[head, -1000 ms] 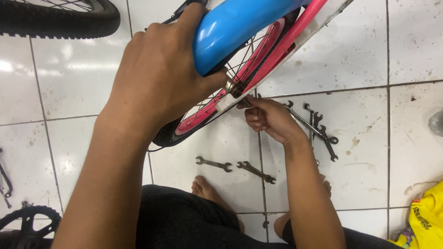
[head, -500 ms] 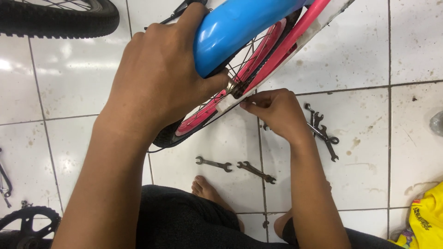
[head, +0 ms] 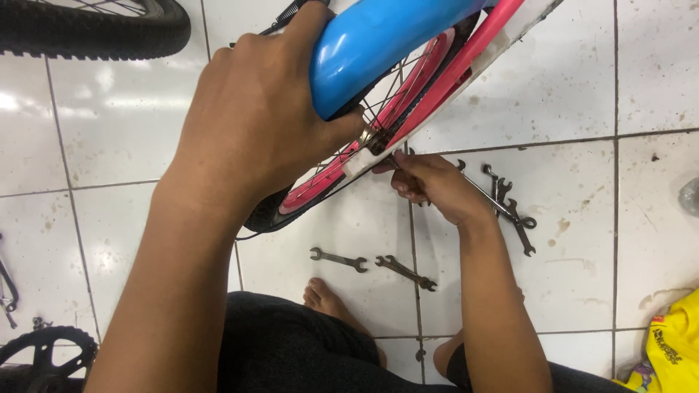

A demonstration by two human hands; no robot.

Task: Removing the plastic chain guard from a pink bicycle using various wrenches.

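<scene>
Under the blue mudguard (head: pixel 378 44), left hand (head: pixel 255 131) clamps its edge; right hand (head: pixel 429 185) pinches the wheel axle (head: pixel 373 138).

the left hand (head: pixel 258 131) lay over the mudguard (head: pixel 378 44), above the small wheel (head: pixel 342 171), while the right hand (head: pixel 429 185) sat just right of and below the wheel's hub, at the frame stay (head: pixel 466 65). on the floor tiles (head: pixel 109 131) two wrenches (head: pixel 371 266) lay between the wheel and the bare foot (head: pixel 328 298), and more wrenches (head: pixel 510 207) lay just right of the right hand. a large tyre (head: pixel 87 29) lay at the far left, a chainring (head: pixel 44 353) at the near left and a bag (head: pixel 670 342) at the near right.
</scene>
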